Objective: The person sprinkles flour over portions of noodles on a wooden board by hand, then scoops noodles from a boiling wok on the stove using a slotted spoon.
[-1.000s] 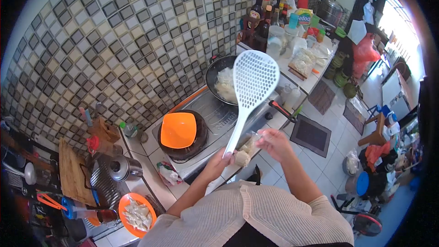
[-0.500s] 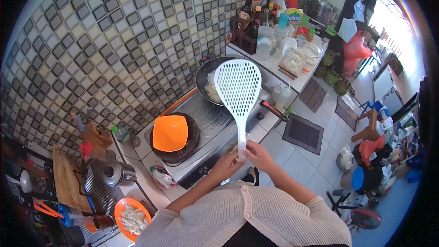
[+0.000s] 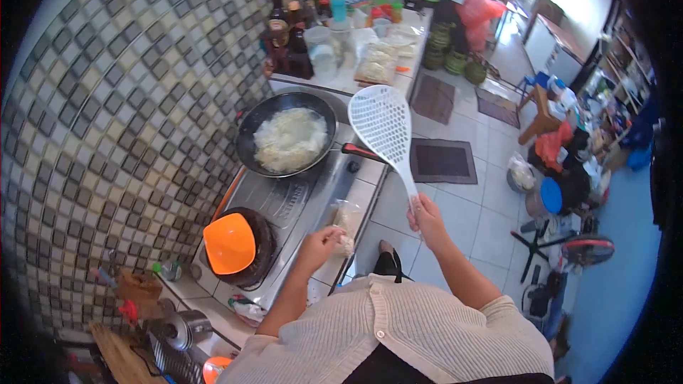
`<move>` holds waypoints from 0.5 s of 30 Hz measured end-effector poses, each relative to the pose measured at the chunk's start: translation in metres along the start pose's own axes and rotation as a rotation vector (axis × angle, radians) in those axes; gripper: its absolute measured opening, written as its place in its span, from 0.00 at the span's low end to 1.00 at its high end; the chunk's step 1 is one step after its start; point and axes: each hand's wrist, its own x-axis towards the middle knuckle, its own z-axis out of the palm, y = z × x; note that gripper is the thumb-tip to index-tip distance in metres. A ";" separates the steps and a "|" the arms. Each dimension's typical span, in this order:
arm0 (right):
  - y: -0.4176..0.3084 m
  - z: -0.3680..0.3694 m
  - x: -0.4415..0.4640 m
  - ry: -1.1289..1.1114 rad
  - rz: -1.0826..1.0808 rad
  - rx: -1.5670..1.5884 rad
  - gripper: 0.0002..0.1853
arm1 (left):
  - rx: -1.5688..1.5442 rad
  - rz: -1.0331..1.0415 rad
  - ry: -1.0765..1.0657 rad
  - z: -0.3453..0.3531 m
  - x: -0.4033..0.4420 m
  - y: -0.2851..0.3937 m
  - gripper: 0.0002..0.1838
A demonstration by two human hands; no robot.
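My right hand [image 3: 425, 217] is closed around the handle of a white perforated skimmer [image 3: 381, 119], raised upright with its wide head at the top. To the left of the skimmer, a black frying pan [image 3: 245, 131] on the stove holds pale food [image 3: 290, 139] in liquid. My left hand [image 3: 319, 247] is off the skimmer, above the front edge of the stove, with loosely curled fingers and nothing visible in them. Close beside its fingertips lies a clear plastic bag [image 3: 345, 224] with pale contents; whether they touch is unclear.
An orange square bowl [image 3: 229, 243] sits on the nearer burner. The pan's red-and-black handle [image 3: 361, 151] juts over the counter edge. Bottles [image 3: 279, 25], plastic containers [image 3: 324, 57] and a tray of pale food [image 3: 377, 64] crowd the counter beyond. Dark mats [image 3: 442, 161] lie on the tiled floor.
My left hand has let go of the skimmer handle and moved left. The skimmer, now in my right hand alone, has shifted right and tilted. The view has turned, revealing the pan's contents.
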 end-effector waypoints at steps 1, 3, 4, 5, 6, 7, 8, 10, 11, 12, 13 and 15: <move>0.004 -0.015 -0.003 0.073 -0.028 0.008 0.14 | -0.005 -0.024 0.053 -0.002 0.008 -0.001 0.11; 0.001 -0.039 -0.020 0.167 -0.031 0.018 0.14 | -0.054 -0.020 0.094 -0.004 0.020 0.013 0.11; -0.001 -0.048 -0.028 0.236 -0.035 0.023 0.15 | -0.053 -0.012 0.065 -0.004 0.026 0.013 0.11; 0.000 -0.054 -0.036 0.266 -0.039 0.027 0.15 | -0.020 -0.014 0.083 -0.004 0.031 0.012 0.11; 0.001 -0.059 -0.045 0.311 -0.017 0.104 0.15 | 0.012 -0.015 0.102 -0.003 0.037 0.010 0.11; 0.001 -0.064 -0.052 0.351 0.000 0.180 0.15 | -0.023 -0.006 0.079 -0.002 0.044 0.003 0.12; 0.005 -0.068 -0.057 0.373 -0.008 0.181 0.15 | -0.024 0.003 0.058 0.002 0.047 -0.002 0.12; 0.011 -0.072 -0.062 0.352 0.010 0.068 0.15 | -0.008 -0.053 0.054 0.007 0.050 0.002 0.12; 0.012 -0.074 -0.063 0.360 0.006 0.068 0.15 | -0.035 -0.007 0.059 0.011 0.052 -0.007 0.11; 0.011 -0.071 -0.064 0.339 0.014 0.063 0.15 | -0.035 -0.005 0.055 0.014 0.051 -0.002 0.11; 0.010 -0.068 -0.065 0.314 0.023 0.057 0.14 | -0.024 -0.028 0.039 0.017 0.047 0.005 0.11; 0.011 -0.063 -0.060 0.290 0.023 0.053 0.14 | -0.011 -0.057 0.030 0.018 0.042 0.006 0.11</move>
